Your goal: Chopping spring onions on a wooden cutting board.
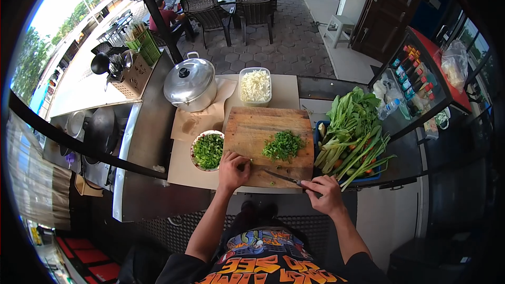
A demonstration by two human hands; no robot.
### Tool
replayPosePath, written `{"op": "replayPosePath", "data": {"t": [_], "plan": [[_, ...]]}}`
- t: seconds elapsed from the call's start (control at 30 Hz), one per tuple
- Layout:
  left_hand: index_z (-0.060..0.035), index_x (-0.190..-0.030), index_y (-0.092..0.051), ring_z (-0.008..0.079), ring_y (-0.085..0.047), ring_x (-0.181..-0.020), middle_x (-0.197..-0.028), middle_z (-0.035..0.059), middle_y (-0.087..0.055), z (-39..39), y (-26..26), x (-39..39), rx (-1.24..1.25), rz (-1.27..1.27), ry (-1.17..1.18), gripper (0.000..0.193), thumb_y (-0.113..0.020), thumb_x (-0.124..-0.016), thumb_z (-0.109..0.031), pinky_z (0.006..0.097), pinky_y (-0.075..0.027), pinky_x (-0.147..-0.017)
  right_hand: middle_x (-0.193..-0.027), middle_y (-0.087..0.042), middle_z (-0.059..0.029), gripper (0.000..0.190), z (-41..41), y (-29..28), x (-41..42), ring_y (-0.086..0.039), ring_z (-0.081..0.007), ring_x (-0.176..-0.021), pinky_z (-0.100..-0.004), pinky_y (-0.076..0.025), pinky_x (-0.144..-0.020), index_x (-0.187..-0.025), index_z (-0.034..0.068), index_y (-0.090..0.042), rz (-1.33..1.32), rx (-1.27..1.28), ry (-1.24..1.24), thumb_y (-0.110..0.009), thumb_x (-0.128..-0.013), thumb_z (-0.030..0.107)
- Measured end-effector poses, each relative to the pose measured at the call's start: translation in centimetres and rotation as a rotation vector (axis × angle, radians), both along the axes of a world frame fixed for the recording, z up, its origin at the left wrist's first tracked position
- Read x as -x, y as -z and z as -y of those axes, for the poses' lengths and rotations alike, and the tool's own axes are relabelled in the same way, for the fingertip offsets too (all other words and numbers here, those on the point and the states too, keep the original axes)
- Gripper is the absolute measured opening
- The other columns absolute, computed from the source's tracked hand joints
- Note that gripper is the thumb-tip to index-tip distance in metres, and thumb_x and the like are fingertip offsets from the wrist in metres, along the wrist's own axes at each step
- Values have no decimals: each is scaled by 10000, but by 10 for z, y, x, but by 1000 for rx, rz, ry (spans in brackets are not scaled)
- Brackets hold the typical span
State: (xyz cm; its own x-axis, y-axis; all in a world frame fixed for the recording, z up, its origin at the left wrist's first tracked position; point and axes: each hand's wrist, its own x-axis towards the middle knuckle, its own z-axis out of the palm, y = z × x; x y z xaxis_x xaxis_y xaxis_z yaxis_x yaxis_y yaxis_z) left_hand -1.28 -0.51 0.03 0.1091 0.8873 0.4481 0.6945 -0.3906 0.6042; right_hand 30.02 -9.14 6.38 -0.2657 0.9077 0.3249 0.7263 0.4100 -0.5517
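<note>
My right hand (324,195) grips the handle of a kitchen knife (283,176), whose blade lies low over the near edge of a wooden cutting board (246,128). My left hand (234,169) rests on the board's near left corner with its fingers curled. A small pale bit shows at the fingertips, but whether they pinch it is unclear. Chopped green onion (284,145) is heaped on the right half of the board. Left of the board, beside my left hand, a patterned bowl (192,157) is full of chopped greens (209,150).
Behind the board stand a lidded aluminium pot (191,83) and a plastic tub (255,103) of shredded cabbage (255,85). A blue crate (365,178) holds leafy greens (351,114) at the right, near a glass case (410,75) with bottles. A wok (101,132) sits at left. People (167,17) sit beyond.
</note>
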Motion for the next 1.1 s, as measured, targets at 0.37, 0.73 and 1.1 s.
{"op": "replayPosePath", "data": {"t": [0.37,0.73,1.1], "plan": [[-72,-801,-746,283,-609,-849,-816,66,-677,1,-1,-1,-10,-5,-12,92,-730,-710,-74,390,-482,-825,-904,-690,4,309,-17,12,-15,-619,-206,-860,-361,-427,-789,-1080,204,-793,39,19,143,-752,-802,75],[-60,-789,-743,290,-613,-825,-808,77,-680,1,-3,-1,-36,-13,-17,73,-741,-717,-49,392,-489,-792,-951,-698,-10,286,-23,10,-15,-599,-222,-889,-366,-413,-806,-1071,170,-794,125,63,123,-749,-813,53],[-73,-799,-743,287,-611,-845,-817,71,-681,3,-5,-4,-9,-12,-19,82,-732,-718,-65,390,-480,-813,-977,-705,3,322,-33,-1,-34,-608,-215,-942,-364,-405,-861,-1102,213,-789,45,237,47,-761,-814,72]]}}
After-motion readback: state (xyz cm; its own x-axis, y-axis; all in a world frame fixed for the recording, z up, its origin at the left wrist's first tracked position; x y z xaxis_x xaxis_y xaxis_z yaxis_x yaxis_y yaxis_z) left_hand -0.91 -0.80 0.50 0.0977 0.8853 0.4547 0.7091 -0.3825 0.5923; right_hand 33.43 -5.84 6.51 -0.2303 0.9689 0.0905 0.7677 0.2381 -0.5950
